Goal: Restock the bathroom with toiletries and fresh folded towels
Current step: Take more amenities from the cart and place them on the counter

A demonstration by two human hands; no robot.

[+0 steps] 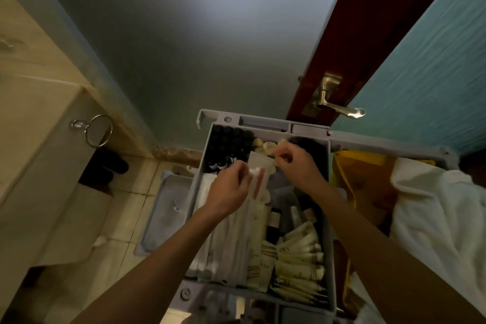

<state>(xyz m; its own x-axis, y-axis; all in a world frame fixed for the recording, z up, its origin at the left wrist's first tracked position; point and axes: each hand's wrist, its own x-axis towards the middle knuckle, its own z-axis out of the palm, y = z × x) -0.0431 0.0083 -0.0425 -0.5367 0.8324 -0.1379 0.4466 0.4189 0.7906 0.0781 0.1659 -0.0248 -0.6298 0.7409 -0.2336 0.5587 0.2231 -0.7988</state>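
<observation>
A grey cart tray [332,192] holds toiletries: dark bottles [231,144] at the far left, white sachets [231,244] on the near left, cream tubes [299,252] on the near right. Over the tray's middle, my left hand [228,192] pinches a small clear packet [259,169] with white cotton inside. My right hand [294,163] pinches the same packet's upper edge. White towels [434,218] lie on the cart to the right.
A brown door with a metal lever handle [339,109] stands just beyond the tray. A beige counter with a chrome towel ring [97,130] is on the left. A yellow bag [363,179] hangs between tray and towels. A grey lid [163,213] lies left of the tray.
</observation>
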